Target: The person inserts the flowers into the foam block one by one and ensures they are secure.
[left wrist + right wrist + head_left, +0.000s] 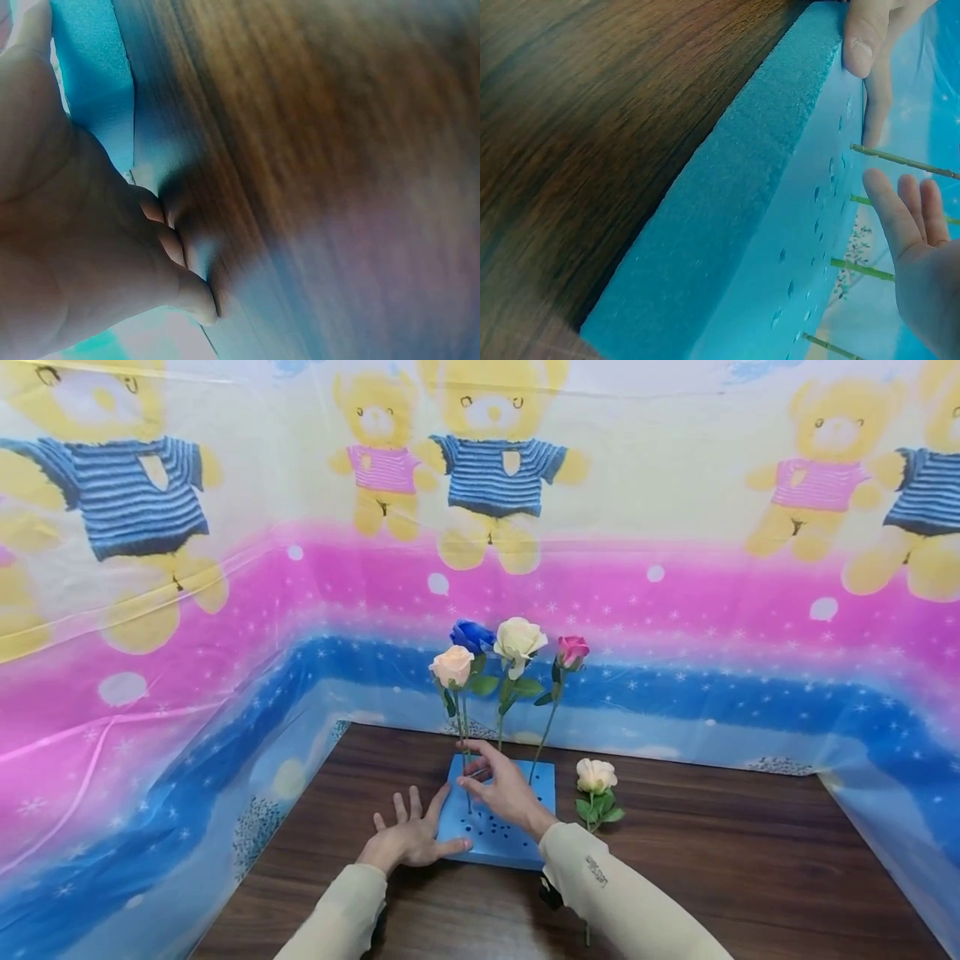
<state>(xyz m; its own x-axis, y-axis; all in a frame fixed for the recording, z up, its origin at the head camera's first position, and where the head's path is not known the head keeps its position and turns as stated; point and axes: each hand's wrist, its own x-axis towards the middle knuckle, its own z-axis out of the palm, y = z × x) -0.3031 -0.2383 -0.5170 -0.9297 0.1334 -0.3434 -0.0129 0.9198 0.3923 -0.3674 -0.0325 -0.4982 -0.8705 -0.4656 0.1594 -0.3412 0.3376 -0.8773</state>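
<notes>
A blue foam block [495, 853] with many small holes lies on the table. Standing in it are a peach rose [452, 667], a blue rose [472, 635], a white rose [519, 642] and a pink rose [573, 652]. My left hand [411, 842] is spread flat at the block's left side, fingers on the table and thumb over the block's front corner. Above the block, my right hand [506, 789] is beside the left-hand stems, its thumb and fingers apart. The right wrist view shows its extended fingers [892, 210] close to the green stems [900, 160].
A cream rose [596, 775] with green leaves lies on the dark wooden table [712, 852], right of the block, its stem passing under the right forearm. A cloth printed with bears [495, 477] hangs behind and at both sides of the table.
</notes>
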